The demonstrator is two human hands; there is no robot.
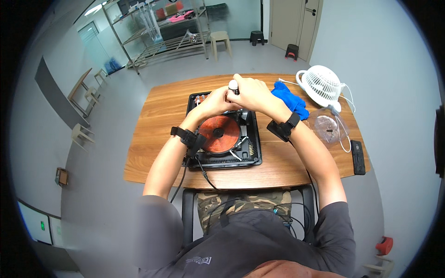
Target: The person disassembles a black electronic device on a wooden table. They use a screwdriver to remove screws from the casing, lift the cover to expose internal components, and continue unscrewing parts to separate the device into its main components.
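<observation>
Hands: two, left (214, 103) and right (250, 92)
Screwdriver (233, 85): one
Opened induction cooker (222, 132): one
Blue cloth (289, 98): one
White fan (322, 85): one
Clear bag (326, 126): one
Black remote (357, 157): one
Counter (157, 139): one
Wrist straps: two
Stools, upper frame: three

Both hands, left (217, 103) and right (250, 92), are gripping a screwdriver (233, 86) upright over the far end of an opened cooktop (223, 134), its copper coil (219, 134) showing.

Your brown wooden bench (162, 139) shows a smooth, satin grain. On it, the opened black plastic cooker housing (254, 153) looks matt, its round copper coil (219, 134) gleaming metallic. Right of the housing lie a soft blue cloth (292, 99), a glossy white plastic fan (322, 85) and a clear plastic bag (327, 127).
</observation>
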